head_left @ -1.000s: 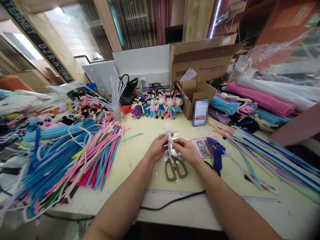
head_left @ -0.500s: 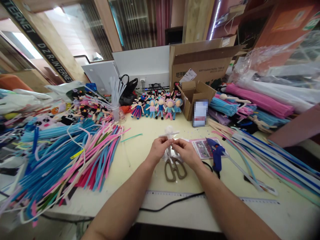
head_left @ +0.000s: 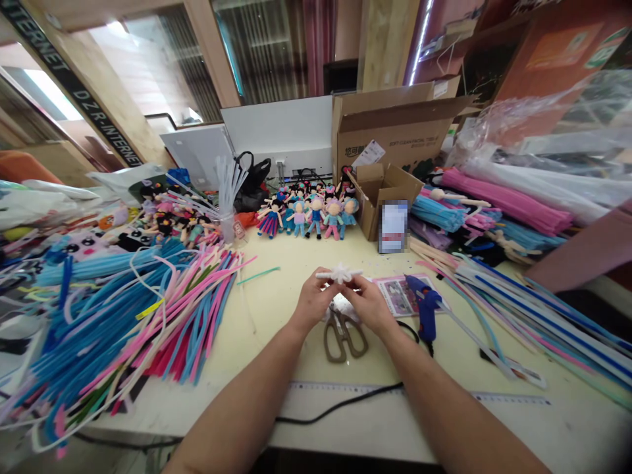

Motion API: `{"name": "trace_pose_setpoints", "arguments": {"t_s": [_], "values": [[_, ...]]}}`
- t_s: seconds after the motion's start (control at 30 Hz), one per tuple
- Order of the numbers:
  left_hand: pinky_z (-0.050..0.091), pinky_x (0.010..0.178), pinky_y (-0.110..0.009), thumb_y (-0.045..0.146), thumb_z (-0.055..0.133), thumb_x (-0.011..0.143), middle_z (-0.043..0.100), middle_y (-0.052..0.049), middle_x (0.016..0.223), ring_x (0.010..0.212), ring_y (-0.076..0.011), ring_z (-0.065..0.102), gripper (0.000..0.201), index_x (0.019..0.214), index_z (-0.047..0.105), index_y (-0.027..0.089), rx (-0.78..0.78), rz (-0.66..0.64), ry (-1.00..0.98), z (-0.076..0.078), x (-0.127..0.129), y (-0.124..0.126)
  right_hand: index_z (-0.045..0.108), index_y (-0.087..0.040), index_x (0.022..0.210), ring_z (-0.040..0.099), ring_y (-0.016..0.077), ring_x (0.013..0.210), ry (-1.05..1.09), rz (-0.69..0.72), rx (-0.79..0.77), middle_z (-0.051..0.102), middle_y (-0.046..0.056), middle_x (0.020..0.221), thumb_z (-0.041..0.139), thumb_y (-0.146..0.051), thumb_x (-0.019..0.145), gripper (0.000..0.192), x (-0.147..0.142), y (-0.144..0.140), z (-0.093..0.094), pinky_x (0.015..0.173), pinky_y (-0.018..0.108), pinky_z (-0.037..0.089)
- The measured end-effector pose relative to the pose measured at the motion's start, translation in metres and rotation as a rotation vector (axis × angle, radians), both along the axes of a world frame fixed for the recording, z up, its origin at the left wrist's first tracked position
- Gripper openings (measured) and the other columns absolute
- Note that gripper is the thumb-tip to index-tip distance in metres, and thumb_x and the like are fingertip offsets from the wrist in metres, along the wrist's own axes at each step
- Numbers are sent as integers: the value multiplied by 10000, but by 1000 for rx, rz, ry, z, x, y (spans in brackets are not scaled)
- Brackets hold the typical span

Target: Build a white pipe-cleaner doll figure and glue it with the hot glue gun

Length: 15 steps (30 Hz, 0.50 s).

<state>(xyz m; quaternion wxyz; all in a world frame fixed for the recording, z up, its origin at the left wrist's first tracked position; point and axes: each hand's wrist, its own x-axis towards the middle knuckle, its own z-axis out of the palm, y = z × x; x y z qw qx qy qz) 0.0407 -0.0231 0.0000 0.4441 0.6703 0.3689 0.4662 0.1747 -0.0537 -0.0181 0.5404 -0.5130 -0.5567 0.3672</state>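
Two hands, left hand [head_left: 310,304] and right hand [head_left: 368,304], pinch a white figure [head_left: 340,274] between them above the scissors [head_left: 344,334], each grip clenched on it, lifted off the surface [head_left: 276,309] for fingertip work.

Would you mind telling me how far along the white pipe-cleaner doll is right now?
Done: a row of finished, dressed dolls stands at the back of the cream table. In hand: the left hand and right hand hold a bare white pipe-cleaner figure. Left: it has no colour or clothing yet; the blue glue gun and grey-handled scissors lie unused beside them.
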Motion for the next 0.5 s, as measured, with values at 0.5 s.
{"name": "trace_pose_setpoints", "arguments": {"t_s": [0.5], "values": [[403, 642, -270, 352, 665, 709, 640, -41, 747, 685, -155, 537, 230, 817, 696, 150, -218, 32, -53, -3, 0, 2, 602, -198, 968, 571, 182, 862, 49, -8, 15, 634, 43, 918, 630, -314, 738, 259, 1, 0, 2, 710, 299, 451]]}}
